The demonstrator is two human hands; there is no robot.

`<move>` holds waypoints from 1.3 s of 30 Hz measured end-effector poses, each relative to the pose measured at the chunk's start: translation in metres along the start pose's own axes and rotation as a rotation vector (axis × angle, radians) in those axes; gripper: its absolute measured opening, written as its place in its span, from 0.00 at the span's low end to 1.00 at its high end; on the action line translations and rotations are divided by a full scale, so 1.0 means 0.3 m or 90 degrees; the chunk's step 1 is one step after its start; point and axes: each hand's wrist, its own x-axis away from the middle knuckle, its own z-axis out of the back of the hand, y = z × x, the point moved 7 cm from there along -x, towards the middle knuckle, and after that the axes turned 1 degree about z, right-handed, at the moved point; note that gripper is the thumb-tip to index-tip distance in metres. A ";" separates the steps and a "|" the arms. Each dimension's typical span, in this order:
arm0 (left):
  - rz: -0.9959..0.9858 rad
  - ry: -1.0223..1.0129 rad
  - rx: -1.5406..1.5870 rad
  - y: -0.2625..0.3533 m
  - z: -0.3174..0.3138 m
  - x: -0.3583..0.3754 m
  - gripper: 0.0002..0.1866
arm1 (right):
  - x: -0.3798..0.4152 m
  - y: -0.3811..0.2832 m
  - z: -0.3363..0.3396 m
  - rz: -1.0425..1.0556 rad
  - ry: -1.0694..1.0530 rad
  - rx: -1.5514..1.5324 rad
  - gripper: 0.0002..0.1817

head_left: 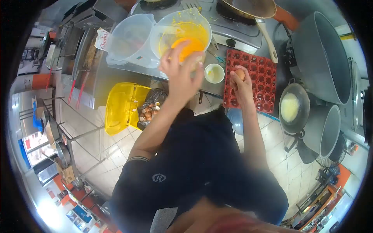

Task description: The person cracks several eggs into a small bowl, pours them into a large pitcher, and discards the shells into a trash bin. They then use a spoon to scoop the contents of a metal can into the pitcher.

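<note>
My left hand (181, 73) is over the near rim of a clear plastic pitcher (163, 30), its fingers spread and slightly blurred. I see nothing held in it. Orange-yellow beaten egg (194, 48) lies in the pitcher, with splashes up the inner wall. My right hand (243, 87) is closed around a brown egg (240, 73) above a red plastic egg tray (266, 66). The tray's visible cups look vacant, though my hand hides some. Between my hands stands a small white cup (214, 73) with a little residue inside.
Another clear pitcher (130, 37) stands at the left. Below it, a yellow bin (120, 106) holds eggshells (149, 112). A stove (241, 40) bears a frying pan (248, 7). At the right are a large grey pot (322, 54) and a pan with yellow contents (289, 108).
</note>
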 end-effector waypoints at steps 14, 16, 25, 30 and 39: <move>0.064 0.105 -0.078 -0.196 -0.001 -0.011 0.21 | 0.006 -0.305 -0.618 0.829 -0.119 0.876 0.13; 0.072 0.087 -0.073 -0.192 -0.010 0.002 0.21 | 0.007 -0.300 -0.627 0.805 -0.142 0.907 0.13; 0.006 0.138 -0.030 -0.150 0.011 0.090 0.19 | -0.027 -0.271 -0.586 0.752 -0.161 0.844 0.16; 0.225 -0.230 0.378 -0.016 -0.165 0.149 0.22 | -0.096 -0.195 -0.342 0.284 -0.144 0.432 0.18; 0.225 -0.320 0.358 -0.127 -0.462 0.240 0.23 | -0.120 0.071 -0.100 -0.111 -0.260 0.477 0.17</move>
